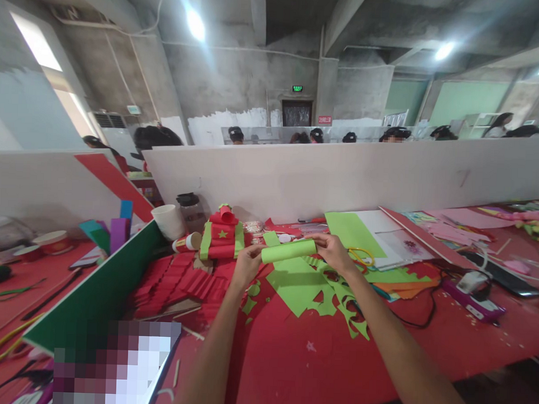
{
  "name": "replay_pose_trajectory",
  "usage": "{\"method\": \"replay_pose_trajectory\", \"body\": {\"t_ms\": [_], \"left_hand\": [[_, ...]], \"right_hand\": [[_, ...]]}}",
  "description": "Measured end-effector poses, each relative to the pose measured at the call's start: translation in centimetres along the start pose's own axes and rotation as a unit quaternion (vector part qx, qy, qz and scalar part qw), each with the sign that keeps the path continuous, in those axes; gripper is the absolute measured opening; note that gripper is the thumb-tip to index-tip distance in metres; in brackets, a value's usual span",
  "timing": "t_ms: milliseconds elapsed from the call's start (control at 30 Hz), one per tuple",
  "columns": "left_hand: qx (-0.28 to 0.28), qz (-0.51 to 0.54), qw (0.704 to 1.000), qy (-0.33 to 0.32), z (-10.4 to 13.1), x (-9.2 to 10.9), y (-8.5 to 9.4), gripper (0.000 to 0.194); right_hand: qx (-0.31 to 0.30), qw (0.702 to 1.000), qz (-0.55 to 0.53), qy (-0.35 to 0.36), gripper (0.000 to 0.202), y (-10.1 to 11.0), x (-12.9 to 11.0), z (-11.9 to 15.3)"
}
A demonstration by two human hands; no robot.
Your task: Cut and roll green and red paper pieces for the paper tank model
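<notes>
A rolled tube of light green paper (pixel 289 251) is held up above the table between both hands. My left hand (pixel 248 265) pinches its left end, and my right hand (pixel 332 252) grips the right end. Under it lie a green paper sheet (pixel 293 288) and curved green offcuts (pixel 351 314). Just left of the tube stands a red and green paper model (pixel 223 233) with a star on its front. Folded red paper strips (pixel 173 278) are heaped beside my left hand.
A green board (pixel 103 284) stands on edge at left, near a white cup (pixel 167 221) and a dark-lidded jar (pixel 190 211). Yellow-handled scissors (pixel 361 256) lie right of my right hand. A purple power strip (pixel 472 300) and cables are further right. A white partition (pixel 341 169) runs behind; people sit beyond.
</notes>
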State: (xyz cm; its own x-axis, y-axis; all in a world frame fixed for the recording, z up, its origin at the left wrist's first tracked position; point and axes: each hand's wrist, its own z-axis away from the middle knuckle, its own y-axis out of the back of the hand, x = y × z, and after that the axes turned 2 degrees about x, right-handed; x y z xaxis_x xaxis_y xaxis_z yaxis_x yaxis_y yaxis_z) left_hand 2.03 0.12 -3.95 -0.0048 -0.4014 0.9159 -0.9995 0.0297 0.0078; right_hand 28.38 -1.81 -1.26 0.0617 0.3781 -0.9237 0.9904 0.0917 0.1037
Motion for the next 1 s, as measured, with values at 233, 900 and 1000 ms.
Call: {"method": "replay_pose_trajectory", "body": {"t_ms": [233,900,1000], "left_hand": [[-0.003,-0.005,0.999,-0.037,0.3,1.2,0.0,0.019],[-0.029,-0.068,0.997,-0.025,0.7,3.3,-0.9,0.026],[-0.016,-0.091,0.995,-0.024,0.8,3.4,-1.0,0.023]], "right_hand": [[0.015,1.000,-0.022,-0.008,0.035,0.3,0.5,-0.1],[0.054,0.991,-0.095,-0.082,0.036,2.3,3.0,-0.8],[0.050,0.991,-0.093,-0.082,0.035,2.3,3.1,-0.8]]}}
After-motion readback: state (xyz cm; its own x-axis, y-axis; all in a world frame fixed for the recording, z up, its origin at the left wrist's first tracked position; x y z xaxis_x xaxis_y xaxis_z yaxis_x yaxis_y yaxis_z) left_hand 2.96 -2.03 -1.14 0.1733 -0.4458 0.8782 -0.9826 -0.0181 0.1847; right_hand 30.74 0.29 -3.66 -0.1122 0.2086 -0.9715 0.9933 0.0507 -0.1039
